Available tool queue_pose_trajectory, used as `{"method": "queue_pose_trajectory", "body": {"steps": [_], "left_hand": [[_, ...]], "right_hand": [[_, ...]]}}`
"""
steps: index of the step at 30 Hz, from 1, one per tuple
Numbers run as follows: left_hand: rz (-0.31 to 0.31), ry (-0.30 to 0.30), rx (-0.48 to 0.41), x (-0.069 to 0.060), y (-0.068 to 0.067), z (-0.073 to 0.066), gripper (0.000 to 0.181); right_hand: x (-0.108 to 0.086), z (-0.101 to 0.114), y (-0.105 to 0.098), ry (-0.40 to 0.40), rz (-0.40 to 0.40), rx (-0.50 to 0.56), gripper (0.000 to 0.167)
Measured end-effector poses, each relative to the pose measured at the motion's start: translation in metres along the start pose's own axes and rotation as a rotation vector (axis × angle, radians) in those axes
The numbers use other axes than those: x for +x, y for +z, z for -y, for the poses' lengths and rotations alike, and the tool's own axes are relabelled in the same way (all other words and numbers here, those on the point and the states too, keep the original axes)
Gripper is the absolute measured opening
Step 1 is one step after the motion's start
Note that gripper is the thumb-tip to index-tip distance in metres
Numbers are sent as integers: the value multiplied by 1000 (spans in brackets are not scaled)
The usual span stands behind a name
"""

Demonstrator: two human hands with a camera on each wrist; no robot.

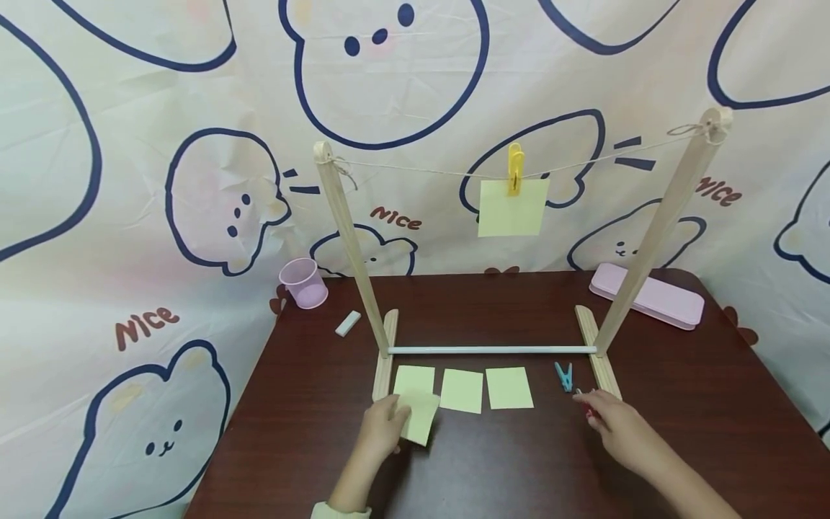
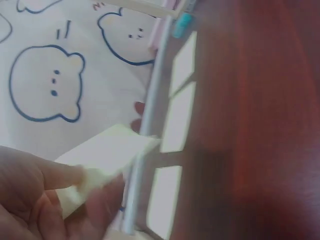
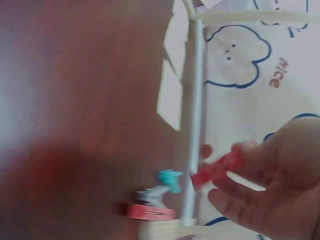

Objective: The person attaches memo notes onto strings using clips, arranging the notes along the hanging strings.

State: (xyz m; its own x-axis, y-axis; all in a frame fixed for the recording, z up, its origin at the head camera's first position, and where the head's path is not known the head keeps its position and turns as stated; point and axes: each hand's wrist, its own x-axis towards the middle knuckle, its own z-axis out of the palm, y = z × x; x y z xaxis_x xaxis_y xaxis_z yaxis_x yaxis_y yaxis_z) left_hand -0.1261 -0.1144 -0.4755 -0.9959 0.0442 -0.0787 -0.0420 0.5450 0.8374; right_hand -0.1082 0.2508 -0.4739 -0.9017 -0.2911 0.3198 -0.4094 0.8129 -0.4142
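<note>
My left hand (image 1: 381,427) pinches a pale yellow paper note (image 1: 420,418) between thumb and fingers, raised over the near edge of the leftmost note on the table. Three such notes, a left one (image 1: 415,377), a middle one (image 1: 462,391) and a right one (image 1: 509,388), lie in a row. Between thumb and fingertips, my right hand (image 1: 616,425) holds a red clothespin (image 3: 219,167). Near it lie a teal clothespin (image 1: 564,377), a grey one (image 3: 152,195) and another red one (image 3: 150,212). A yellow clothespin (image 1: 515,169) hangs one note (image 1: 512,209) on a string (image 1: 415,169).
The string runs between two wooden posts, left (image 1: 353,252) and right (image 1: 661,231), joined low down by a white rod (image 1: 493,350). Behind stand a pink cup (image 1: 305,285), a white eraser (image 1: 348,323) and a pink case (image 1: 668,299) on the dark table (image 1: 493,468).
</note>
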Motion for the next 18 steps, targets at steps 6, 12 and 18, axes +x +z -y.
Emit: {"method": "queue_pose_trajectory", "body": {"steps": [6, 12, 18], "left_hand": [[48, -48, -305, 14, -9, -23, 24], [21, -58, -497, 33, -18, -50, 24], [3, -57, -628, 52, -29, -88, 22]], "right_hand": [[32, 12, -25, -78, -2, 133, 28], [71, 35, -59, -91, -17, 322, 31], [118, 72, -99, -174, -91, 352, 26]]}}
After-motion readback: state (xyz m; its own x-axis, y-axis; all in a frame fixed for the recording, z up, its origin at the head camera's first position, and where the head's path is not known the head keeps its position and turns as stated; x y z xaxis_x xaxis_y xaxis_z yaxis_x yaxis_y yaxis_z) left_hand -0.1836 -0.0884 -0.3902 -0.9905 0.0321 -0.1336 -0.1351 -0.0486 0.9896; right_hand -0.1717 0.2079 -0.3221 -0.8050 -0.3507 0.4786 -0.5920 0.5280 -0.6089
